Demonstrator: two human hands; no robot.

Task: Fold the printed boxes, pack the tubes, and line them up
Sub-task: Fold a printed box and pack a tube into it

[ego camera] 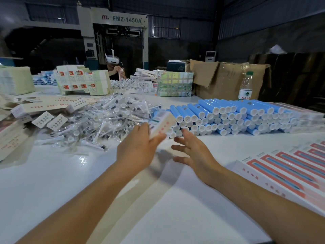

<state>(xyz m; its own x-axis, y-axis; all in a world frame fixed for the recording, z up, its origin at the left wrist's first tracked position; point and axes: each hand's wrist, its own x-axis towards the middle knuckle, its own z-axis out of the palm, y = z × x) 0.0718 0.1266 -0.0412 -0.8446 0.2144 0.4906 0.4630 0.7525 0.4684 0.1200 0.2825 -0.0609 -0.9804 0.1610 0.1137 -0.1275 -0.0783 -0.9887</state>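
Observation:
My left hand [139, 147] grips a folded printed box [162, 125], cream with red and green print, held tilted above the white table [123, 199]. My right hand [193, 150] hovers just right of the box with fingers spread, holding nothing. Directly behind both hands lies a stack of blue tubes with white caps [228, 115], ends facing me. A row of packed red-and-white boxes [284, 171] lines the table's right edge. Flat and folded printed boxes [44, 110] lie at the left.
A heap of bagged brush heads [109, 120] spreads left of centre. A water bottle [245, 87] and brown cartons [225, 80] stand behind the tubes. Another person [116, 69] with a headset works across the table. Stacks of printed cartons [82, 80] sit far left.

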